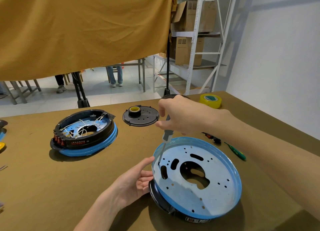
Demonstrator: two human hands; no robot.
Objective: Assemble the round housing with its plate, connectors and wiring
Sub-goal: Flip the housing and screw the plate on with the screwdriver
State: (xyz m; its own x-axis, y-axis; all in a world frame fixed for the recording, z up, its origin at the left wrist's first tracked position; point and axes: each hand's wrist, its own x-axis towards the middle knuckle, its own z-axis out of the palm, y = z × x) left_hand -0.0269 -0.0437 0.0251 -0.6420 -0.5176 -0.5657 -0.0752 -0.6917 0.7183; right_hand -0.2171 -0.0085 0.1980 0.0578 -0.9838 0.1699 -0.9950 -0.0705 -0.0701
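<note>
Right hand (180, 114) grips screwdriver (165, 137), tip on plate (199, 187); left hand (136, 180) steadies housing rim (161, 198).

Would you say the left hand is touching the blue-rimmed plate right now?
Touching. In the head view, the left hand rests open against the left edge of the blue-rimmed plate, thumb on its rim.

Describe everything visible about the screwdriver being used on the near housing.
The screwdriver has a grey-and-black handle and a thin metal shaft. It stands nearly upright, leaning slightly. The right hand grips the handle from above. Its tip meets the pale metal plate near the left rim, beside an oblong slot, inside the blue-rimmed housing the left hand steadies.
</note>
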